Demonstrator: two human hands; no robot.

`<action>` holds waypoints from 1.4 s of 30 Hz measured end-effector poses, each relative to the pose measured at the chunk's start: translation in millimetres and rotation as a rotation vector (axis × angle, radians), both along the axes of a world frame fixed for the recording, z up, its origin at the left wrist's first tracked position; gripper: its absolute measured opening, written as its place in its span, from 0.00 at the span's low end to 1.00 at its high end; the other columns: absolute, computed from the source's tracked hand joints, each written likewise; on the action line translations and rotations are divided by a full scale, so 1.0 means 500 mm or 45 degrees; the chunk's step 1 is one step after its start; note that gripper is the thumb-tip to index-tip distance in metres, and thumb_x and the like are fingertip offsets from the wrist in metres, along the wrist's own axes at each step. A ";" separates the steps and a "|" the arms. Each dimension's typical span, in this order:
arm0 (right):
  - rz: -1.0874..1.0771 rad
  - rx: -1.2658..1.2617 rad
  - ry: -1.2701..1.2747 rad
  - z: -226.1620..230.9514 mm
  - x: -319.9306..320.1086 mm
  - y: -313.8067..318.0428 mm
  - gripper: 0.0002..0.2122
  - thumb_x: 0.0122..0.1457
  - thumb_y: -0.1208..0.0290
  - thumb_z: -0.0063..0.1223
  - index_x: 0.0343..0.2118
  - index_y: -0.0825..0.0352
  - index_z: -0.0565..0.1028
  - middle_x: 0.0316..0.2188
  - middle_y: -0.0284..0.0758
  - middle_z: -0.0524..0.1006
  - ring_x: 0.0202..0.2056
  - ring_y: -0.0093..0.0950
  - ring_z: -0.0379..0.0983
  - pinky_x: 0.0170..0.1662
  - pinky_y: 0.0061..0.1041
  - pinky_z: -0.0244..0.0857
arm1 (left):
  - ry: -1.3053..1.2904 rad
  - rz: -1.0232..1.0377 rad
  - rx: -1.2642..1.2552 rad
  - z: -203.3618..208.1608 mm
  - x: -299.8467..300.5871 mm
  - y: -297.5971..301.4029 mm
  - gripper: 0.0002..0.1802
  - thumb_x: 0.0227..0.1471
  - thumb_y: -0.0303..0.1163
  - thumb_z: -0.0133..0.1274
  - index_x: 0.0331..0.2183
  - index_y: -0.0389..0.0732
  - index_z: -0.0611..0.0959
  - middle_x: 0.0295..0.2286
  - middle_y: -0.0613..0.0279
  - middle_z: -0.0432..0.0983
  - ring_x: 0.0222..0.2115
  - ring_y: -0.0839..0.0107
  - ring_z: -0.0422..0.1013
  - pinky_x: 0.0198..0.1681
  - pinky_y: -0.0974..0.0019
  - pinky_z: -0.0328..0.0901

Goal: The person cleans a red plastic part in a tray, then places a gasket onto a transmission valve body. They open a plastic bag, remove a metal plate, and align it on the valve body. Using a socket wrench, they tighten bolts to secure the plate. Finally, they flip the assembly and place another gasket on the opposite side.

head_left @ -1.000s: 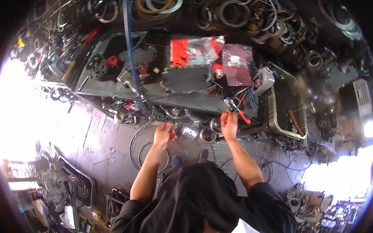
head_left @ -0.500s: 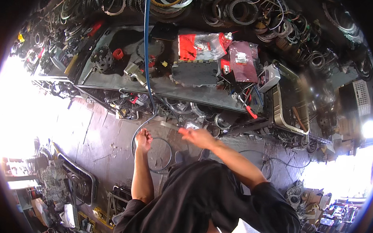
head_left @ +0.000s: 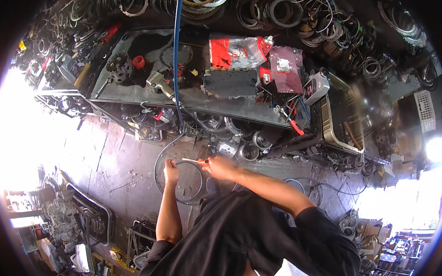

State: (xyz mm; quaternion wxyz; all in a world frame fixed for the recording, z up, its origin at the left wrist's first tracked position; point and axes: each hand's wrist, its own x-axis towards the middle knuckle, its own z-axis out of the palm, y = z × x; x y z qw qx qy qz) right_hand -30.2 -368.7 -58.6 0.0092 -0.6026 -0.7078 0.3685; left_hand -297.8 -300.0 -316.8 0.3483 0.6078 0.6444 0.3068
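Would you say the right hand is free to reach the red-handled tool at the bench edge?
Probably not at once: the right hand is pinching a thin pale rod together with the left hand, though nothing blocks the red-handled tool.

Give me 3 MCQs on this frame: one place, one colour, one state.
1. Where is the thin ring that the left hand holds?
A. On the bench
B. In front of the person, above the floor
C. Hung on the wall

2. What colour is the hose that hangs down across the bench?
A. Blue
B. Yellow
C. White

3. What is the right hand doing?
A. Lying flat on the bench
B. Hanging empty at the side
C. Pinching a thin pale stick in its fingers

Key: 1 B, the ring hangs from the left hand with the floor behind it, off the bench. 2 A, the hose is plainly blue from the top edge down past the bench. 3 C, the stick juts from the right hand toward the left hand.
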 end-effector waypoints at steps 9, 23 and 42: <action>-0.096 -0.112 0.146 0.026 0.011 -0.016 0.17 0.67 0.53 0.50 0.48 0.60 0.81 0.40 0.42 0.83 0.41 0.47 0.79 0.44 0.43 0.72 | -1.477 0.259 -0.848 0.217 0.043 0.011 0.13 0.71 0.41 0.44 0.34 0.46 0.75 0.19 0.76 0.58 0.15 0.81 0.52 0.16 0.73 0.48; -0.182 -0.037 0.308 -0.010 0.044 -0.025 0.22 0.65 0.52 0.55 0.54 0.64 0.78 0.44 0.45 0.82 0.43 0.46 0.80 0.46 0.39 0.73 | -0.262 -0.151 0.206 0.250 0.084 0.010 0.11 0.69 0.41 0.47 0.38 0.44 0.74 0.20 0.71 0.64 0.15 0.75 0.61 0.17 0.68 0.58; -0.323 -0.116 0.144 0.048 0.080 -0.042 0.21 0.66 0.49 0.53 0.42 0.66 0.79 0.37 0.49 0.82 0.41 0.46 0.81 0.41 0.42 0.73 | -1.546 0.230 -0.830 0.342 0.111 0.010 0.11 0.71 0.38 0.45 0.34 0.45 0.75 0.19 0.76 0.56 0.16 0.81 0.51 0.17 0.73 0.49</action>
